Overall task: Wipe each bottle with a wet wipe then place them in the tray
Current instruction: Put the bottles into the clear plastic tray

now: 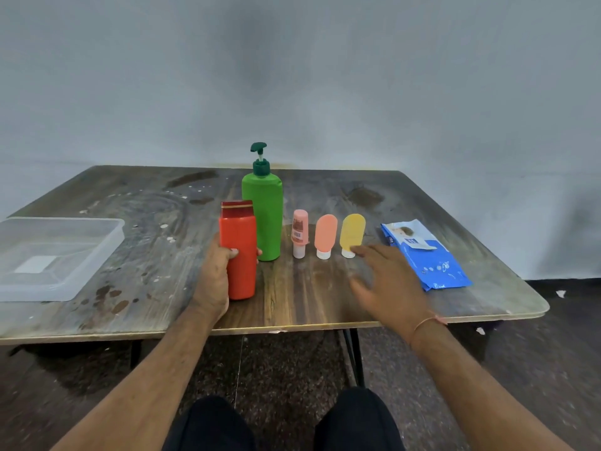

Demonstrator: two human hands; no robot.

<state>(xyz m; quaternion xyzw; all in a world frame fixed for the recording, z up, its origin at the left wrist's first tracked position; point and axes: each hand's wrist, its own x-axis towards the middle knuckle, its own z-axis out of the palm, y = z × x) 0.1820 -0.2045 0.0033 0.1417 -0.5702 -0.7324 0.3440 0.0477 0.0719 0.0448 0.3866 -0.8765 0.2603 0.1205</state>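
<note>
The left hand [213,271] is wrapping its fingers around the lower half of a tall red plastic bottle with a dark red, gold-banded cap [239,250], thumb on the near face and fingertips showing past the far edge; the bottle is standing upright, though whether it is resting on the worn wooden table [325,304] or just lifting off I cannot tell. The right hand [387,278] is hovering with fingers spread and relaxed, holding nothing, its fingertips reaching toward the blue, crinkly plastic pack of wet wipes [426,255] lying just beyond them.

The red bottle is looking rigid and smooth-walled (probably slick once wet), so a mid-body grip seems soundest. Just past the left fingertips, a green pump bottle [262,209] is standing; the pump head makes it top-heavy, I judge. A small pink tube with a label [300,233], a soft-looking salmon squeeze bottle [325,236] and a yellow one [352,234] are balancing on their white caps, likely tippy. The clear plastic tray [104,245] is sitting well left of the left hand.
</note>
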